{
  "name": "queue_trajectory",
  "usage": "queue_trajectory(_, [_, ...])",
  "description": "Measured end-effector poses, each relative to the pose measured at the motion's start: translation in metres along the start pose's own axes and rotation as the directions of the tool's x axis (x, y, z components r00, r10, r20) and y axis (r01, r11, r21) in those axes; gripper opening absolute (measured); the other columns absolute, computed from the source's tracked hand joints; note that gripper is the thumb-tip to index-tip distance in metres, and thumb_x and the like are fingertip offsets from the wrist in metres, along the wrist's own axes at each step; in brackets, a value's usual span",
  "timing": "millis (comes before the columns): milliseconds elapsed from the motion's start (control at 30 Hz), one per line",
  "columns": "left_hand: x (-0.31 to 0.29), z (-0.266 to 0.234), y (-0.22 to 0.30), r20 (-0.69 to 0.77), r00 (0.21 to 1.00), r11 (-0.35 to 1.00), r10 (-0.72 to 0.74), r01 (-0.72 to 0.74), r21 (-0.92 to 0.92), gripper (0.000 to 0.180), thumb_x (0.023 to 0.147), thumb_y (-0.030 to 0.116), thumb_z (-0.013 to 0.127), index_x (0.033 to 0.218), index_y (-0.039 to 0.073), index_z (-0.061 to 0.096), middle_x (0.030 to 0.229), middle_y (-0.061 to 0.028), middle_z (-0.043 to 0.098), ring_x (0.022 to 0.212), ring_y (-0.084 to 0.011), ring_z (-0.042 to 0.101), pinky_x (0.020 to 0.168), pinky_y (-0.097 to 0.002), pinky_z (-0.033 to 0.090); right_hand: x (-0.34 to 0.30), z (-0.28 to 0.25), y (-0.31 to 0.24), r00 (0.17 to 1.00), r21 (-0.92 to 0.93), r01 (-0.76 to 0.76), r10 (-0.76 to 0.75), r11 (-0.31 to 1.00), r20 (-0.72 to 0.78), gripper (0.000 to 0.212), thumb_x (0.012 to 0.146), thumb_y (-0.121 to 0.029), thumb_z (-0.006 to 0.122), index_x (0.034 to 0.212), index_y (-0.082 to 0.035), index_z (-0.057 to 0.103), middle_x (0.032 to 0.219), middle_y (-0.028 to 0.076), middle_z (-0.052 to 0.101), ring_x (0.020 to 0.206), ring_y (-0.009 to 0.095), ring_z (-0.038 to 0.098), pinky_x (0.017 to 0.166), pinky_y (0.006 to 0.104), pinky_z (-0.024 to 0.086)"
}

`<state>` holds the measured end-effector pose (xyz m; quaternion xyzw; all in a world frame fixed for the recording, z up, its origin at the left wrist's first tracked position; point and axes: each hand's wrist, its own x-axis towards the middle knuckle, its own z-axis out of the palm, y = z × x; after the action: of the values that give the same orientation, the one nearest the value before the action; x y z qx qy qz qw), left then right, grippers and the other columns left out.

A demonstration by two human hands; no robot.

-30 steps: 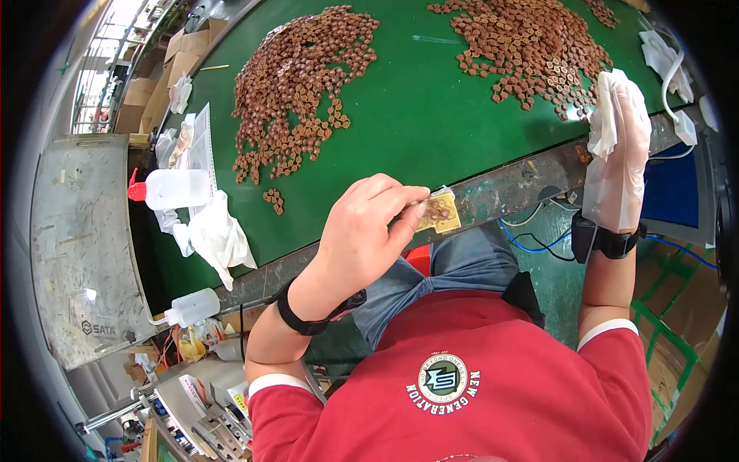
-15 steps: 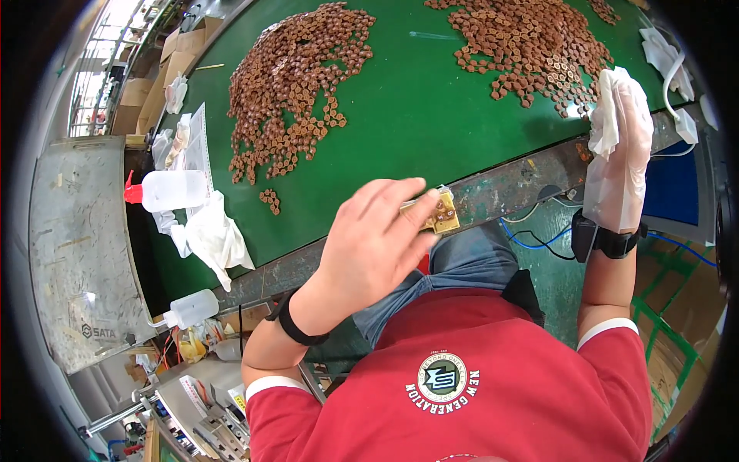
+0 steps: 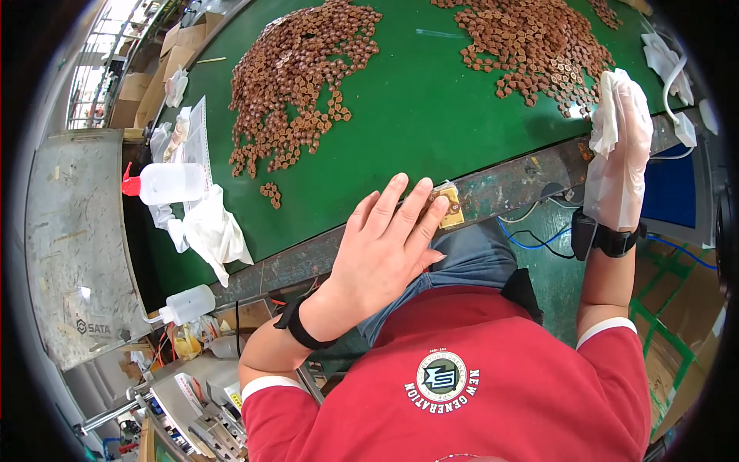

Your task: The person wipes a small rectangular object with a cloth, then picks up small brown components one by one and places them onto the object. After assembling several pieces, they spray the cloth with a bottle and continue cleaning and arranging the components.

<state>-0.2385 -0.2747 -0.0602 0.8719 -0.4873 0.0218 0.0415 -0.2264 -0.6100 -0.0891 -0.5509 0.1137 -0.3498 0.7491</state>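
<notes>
My bare left hand (image 3: pixel 385 250), its fingers stretched out and apart, reaches over the near edge of the green-topped table (image 3: pixel 385 131). Its fingertips partly cover a small yellow block (image 3: pixel 453 215) at that edge; a few small brown pieces (image 3: pixel 453 206) show on top of it. Whether the fingers touch the block I cannot tell. Off to the right, my right hand (image 3: pixel 631 150) wears a clear plastic glove and is closed on a white cloth (image 3: pixel 606 115), beside a brown heap. The fingers' exact grip is partly hidden by the cloth.
Two large heaps of small brown round pieces (image 3: pixel 296 85) (image 3: pixel 539 46) cover the far table, with a small cluster (image 3: pixel 271 195) nearer left. At left lie a red-capped bottle (image 3: pixel 173 184), white cloths (image 3: pixel 212 231) and another bottle (image 3: pixel 188 305). A white cable (image 3: pixel 671 85) runs at right.
My left hand has straightened and spread its fingers, which were more bent over the yellow block. My right hand stays in place with the cloth. The view has shifted slightly.
</notes>
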Motion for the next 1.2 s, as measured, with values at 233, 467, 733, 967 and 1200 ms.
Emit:
queue_trajectory(233, [-0.003, -0.001, -0.005, -0.033, 0.999, 0.993, -0.025, 0.021, -0.115, 0.060, 0.081, 0.037, 0.068, 0.133, 0.012, 0.053, 0.140, -0.0109, 0.045, 0.130, -0.0327, 0.041, 0.101, -0.0454, 0.038, 0.004, 0.003, 0.000, 0.987, -0.067, -0.118, 0.110, 0.991, -0.115, 0.027, 0.096, -0.024, 0.056, 0.112, -0.003, 0.059, 0.087, 0.001, 0.059, 0.066, 0.007, 0.052, 0.056, 0.0204, 0.039])
queue_trajectory(467, [-0.021, 0.002, -0.014, -0.120, 0.990, 0.980, -0.073, 0.050, -0.191, 0.051, 0.081, 0.033, 0.069, 0.127, 0.012, 0.058, 0.137, -0.0104, 0.048, 0.129, -0.0326, 0.041, 0.100, -0.0453, 0.039, 0.010, -0.010, 0.005, 0.996, -0.146, -0.091, 0.094, 0.985, 0.010, 0.025, 0.097, -0.022, 0.054, 0.113, -0.003, 0.059, 0.087, 0.001, 0.059, 0.065, 0.007, 0.052, 0.055, 0.0202, 0.039])
queue_trajectory(733, [-0.015, -0.011, -0.012, -0.057, 0.998, 0.999, -0.036, 0.034, -0.028, 0.047, 0.082, 0.030, 0.069, 0.126, 0.014, 0.059, 0.136, -0.0093, 0.049, 0.128, -0.0314, 0.042, 0.099, -0.0449, 0.040, 0.013, -0.017, 0.007, 0.995, -0.178, -0.091, 0.094, 0.980, 0.012, 0.025, 0.097, -0.022, 0.055, 0.113, -0.003, 0.059, 0.088, 0.001, 0.060, 0.065, 0.006, 0.051, 0.055, 0.0194, 0.039])
queue_trajectory(967, [-0.018, -0.009, -0.016, -0.140, 0.988, 0.983, -0.066, 0.040, -0.180, 0.038, 0.078, 0.019, 0.071, 0.115, 0.013, 0.065, 0.127, -0.0080, 0.056, 0.122, -0.0304, 0.050, 0.094, -0.0410, 0.045, 0.013, -0.005, 0.016, 0.999, -0.116, -0.032, 0.031, 0.993, -0.012, 0.024, 0.096, -0.020, 0.058, 0.113, -0.003, 0.060, 0.094, 0.001, 0.062, 0.070, 0.006, 0.053, 0.059, 0.0197, 0.042])
queue_trajectory(1200, [-0.013, -0.040, -0.034, -0.276, 0.956, 0.934, -0.099, -0.006, -0.356, 0.027, 0.080, 0.012, 0.070, 0.106, 0.007, 0.068, 0.117, -0.0099, 0.062, 0.110, -0.0293, 0.059, 0.090, -0.0386, 0.048, -0.020, 0.049, -0.024, 0.979, -0.008, -0.171, 0.170, 0.985, 0.113, 0.025, 0.095, -0.021, 0.059, 0.112, -0.003, 0.059, 0.099, 0.001, 0.061, 0.084, 0.007, 0.057, 0.071, 0.0207, 0.046])
